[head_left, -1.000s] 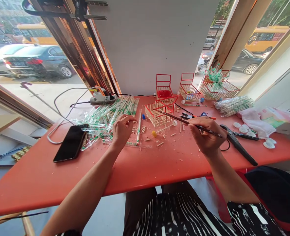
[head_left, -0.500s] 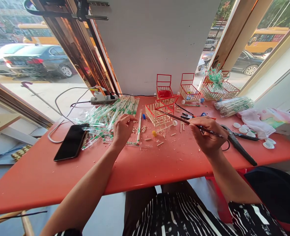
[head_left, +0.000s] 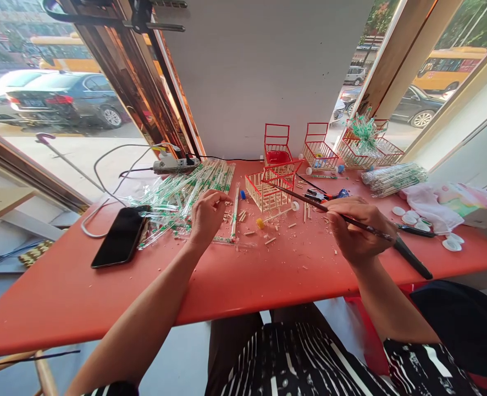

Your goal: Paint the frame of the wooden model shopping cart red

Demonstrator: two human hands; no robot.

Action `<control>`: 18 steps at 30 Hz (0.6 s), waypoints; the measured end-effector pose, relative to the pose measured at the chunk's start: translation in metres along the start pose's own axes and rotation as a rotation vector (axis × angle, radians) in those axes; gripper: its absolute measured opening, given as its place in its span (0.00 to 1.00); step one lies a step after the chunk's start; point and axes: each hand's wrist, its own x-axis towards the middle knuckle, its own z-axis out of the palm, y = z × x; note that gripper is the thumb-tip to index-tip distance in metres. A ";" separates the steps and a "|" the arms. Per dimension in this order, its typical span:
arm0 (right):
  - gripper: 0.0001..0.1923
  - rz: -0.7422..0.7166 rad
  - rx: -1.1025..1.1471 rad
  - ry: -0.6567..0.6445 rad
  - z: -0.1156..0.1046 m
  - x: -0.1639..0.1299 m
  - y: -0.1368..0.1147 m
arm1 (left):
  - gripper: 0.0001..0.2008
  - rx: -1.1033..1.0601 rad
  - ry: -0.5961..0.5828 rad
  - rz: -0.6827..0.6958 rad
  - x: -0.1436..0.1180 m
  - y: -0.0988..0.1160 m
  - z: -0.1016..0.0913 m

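Note:
A long dark paintbrush (head_left: 305, 201) slants across my right hand (head_left: 361, 226), pinched between thumb and fingers. Its tip is at the near rim of a small basket (head_left: 264, 195) built of pale wooden sticks, with red upper bars and handle frame. My left hand (head_left: 207, 215) is at the table to the basket's left, fingers curled in; whether anything is between them is hidden. Beside that hand lies a wrapped pair of chopsticks (head_left: 235, 212). A blue cap (head_left: 242, 194) and a yellow cap (head_left: 260, 223) sit near the basket, with a white wheel (head_left: 295, 206) at its right.
A heap of wrapped chopsticks (head_left: 186, 192) and a phone (head_left: 120, 236) lie left on the red table (head_left: 243, 280). Finished-looking baskets (head_left: 320, 151) stand at the back. At right are a wrapped bundle (head_left: 394, 179), white caps (head_left: 452, 243) and a black-handled tool (head_left: 412, 258).
My right hand has shifted a little to the right with the paintbrush, its tip sliding along the basket's rim. My left hand stays in place. The camera view has moved slightly.

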 end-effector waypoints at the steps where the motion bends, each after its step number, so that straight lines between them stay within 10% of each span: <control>1: 0.12 -0.005 0.003 -0.006 0.002 -0.001 0.000 | 0.15 0.000 -0.001 0.001 0.000 0.000 0.000; 18: 0.10 -0.005 -0.043 0.103 0.009 0.008 -0.003 | 0.14 -0.023 0.027 0.031 0.000 -0.002 0.001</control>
